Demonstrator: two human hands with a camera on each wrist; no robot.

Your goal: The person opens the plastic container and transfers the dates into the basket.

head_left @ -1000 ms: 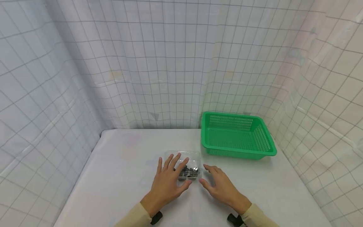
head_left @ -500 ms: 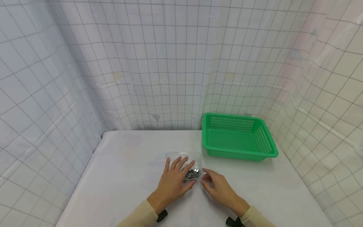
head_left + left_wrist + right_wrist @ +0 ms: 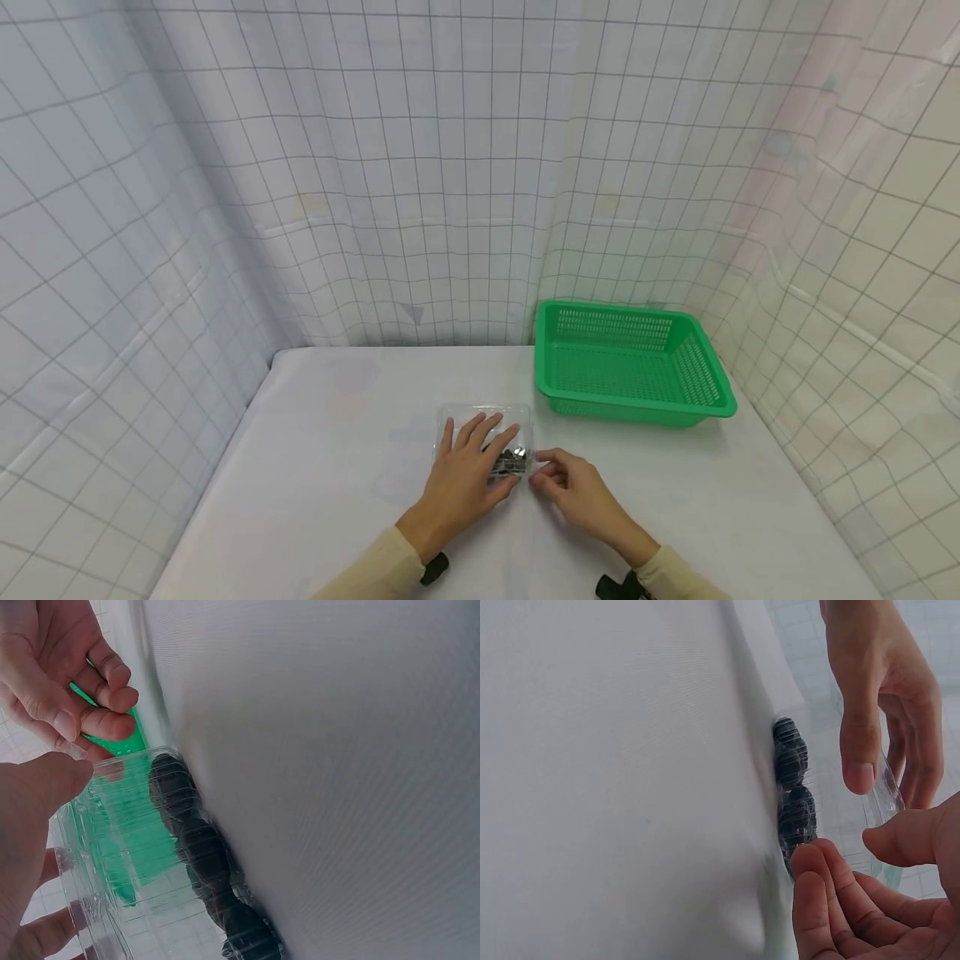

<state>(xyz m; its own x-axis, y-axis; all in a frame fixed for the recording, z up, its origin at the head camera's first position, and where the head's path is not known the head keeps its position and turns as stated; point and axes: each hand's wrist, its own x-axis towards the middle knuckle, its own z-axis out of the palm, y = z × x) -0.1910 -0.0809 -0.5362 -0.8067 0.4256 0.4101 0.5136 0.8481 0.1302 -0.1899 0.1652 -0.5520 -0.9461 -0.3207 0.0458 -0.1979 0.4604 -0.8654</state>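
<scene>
A clear plastic clamshell box (image 3: 483, 411) stands on the white-covered table, with dark lumpy pieces (image 3: 206, 851) along its bottom; their kind does not show plainly. My left hand (image 3: 463, 483) lies over the lid from the left, fingers spread, thumb near the front edge. At the box's right front corner is my right hand (image 3: 581, 496), its fingers bent and its thumb right at the lid's edge. In the right wrist view a gap shows between that thumb (image 3: 900, 836) and the fingers (image 3: 840, 900). The left palm hides part of the box.
A green perforated plastic basket (image 3: 633, 404) with nothing in it stands at the back right of the table (image 3: 330, 450). Grid-patterned white curtains (image 3: 450, 167) enclose the table at the back and both sides.
My left hand has shifted slightly right over the lid. My right hand's fingers have bent further and its thumb has drawn closer to the index finger at the box's corner.
</scene>
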